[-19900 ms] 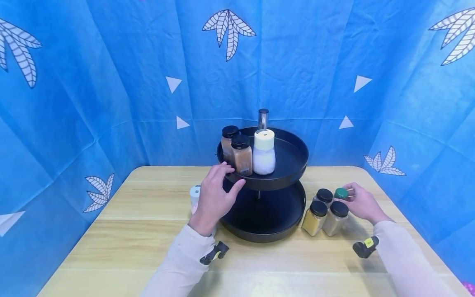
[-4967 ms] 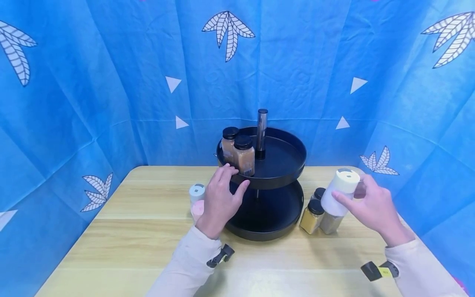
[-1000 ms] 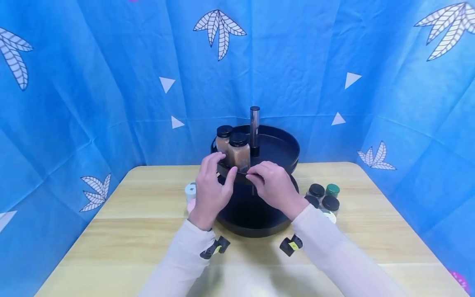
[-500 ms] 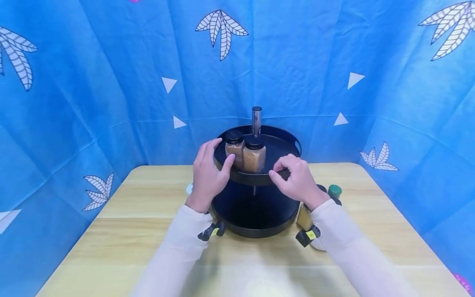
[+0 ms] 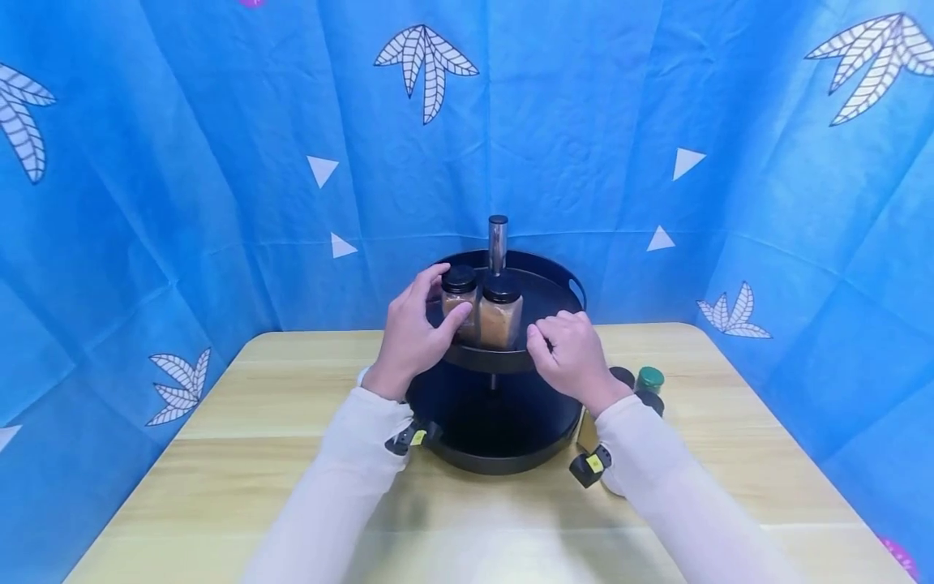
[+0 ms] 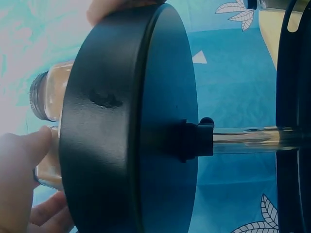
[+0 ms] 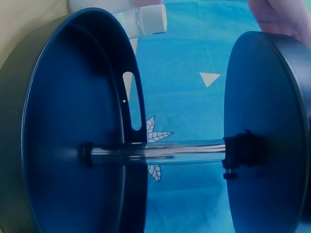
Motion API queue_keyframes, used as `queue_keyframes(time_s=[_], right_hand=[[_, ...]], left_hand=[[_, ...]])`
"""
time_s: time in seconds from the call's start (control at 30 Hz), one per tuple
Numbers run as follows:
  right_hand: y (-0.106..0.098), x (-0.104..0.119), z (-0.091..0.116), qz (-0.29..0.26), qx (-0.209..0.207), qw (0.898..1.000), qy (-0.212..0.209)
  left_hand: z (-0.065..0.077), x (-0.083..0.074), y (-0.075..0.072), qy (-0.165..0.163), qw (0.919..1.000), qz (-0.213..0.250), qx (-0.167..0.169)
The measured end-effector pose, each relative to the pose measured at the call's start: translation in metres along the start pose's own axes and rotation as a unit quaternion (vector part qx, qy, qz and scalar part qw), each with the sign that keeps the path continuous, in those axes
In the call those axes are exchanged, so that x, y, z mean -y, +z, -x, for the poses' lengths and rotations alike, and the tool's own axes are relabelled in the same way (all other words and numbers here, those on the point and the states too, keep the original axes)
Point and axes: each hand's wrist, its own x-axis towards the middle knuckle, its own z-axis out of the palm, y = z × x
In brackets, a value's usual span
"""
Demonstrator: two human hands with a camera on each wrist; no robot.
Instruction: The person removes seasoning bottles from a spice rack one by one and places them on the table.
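A black two-tier turntable (image 5: 490, 464) stands mid-table in the head view. Two square spice jars with black lids and brown contents, a left one (image 5: 467, 307) and a right one (image 5: 499, 318), stand on its upper tray (image 5: 481, 357). My left hand (image 5: 417, 332) grips the left spice jar, thumb across its front. In the left wrist view that thumb (image 6: 34, 145) lies on the jar, with fingers behind. My right hand (image 5: 572, 357), fingers curled, pinches the upper tray's front right rim. The right wrist view shows the tray's underside (image 7: 262, 97) and the steel post (image 7: 180, 151).
Right of the turntable stand several jars, one with a green lid (image 5: 649, 379) and a black-lidded one (image 5: 651, 401), partly hidden by my right forearm. A bottle with a white cap (image 7: 153, 19) lies beyond the lower tray in the right wrist view. Blue cloth (image 5: 569, 122) surrounds the table.
The upper tray has turned, carrying both jars rightwards and bringing a handle slot into view at the right. My right hand moved right along with it. My left hand has closed around the left jar.
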Motion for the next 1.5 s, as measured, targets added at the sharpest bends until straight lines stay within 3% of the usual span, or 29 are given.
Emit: queue_keyframes(time_s=[0.1, 0.33, 0.63, 0.73, 0.97, 1.23, 1.5], right_hand=[[0.000, 0.000, 0.001, 0.019, -0.004, 1.000, 0.004], [0.004, -0.001, 0.003, 0.030, -0.047, 0.998, -0.005], [0.010, -0.004, 0.001, 0.027, -0.118, 0.992, -0.028], [0.011, -0.003, 0.000, 0.026, -0.123, 0.992, -0.033], [0.013, -0.003, 0.001, 0.028, -0.124, 0.991, -0.037], [0.013, -0.002, 0.000, 0.029, -0.132, 0.990, -0.039], [0.018, -0.001, 0.005, 0.027, -0.130, 0.990, -0.037]], left_hand=[[-0.003, 0.001, 0.003, 0.011, 0.9998, 0.012, 0.007], [-0.006, 0.000, 0.004, 0.004, 0.9996, 0.023, 0.013], [-0.014, -0.005, 0.005, 0.004, 0.9993, 0.024, -0.029], [-0.017, -0.007, 0.003, 0.001, 0.9993, 0.010, -0.037], [-0.015, -0.008, -0.005, -0.024, 0.9992, 0.028, 0.013], [-0.018, -0.008, -0.002, -0.001, 0.9994, 0.013, -0.033], [-0.011, -0.008, -0.003, -0.010, 0.9990, -0.003, -0.044]])
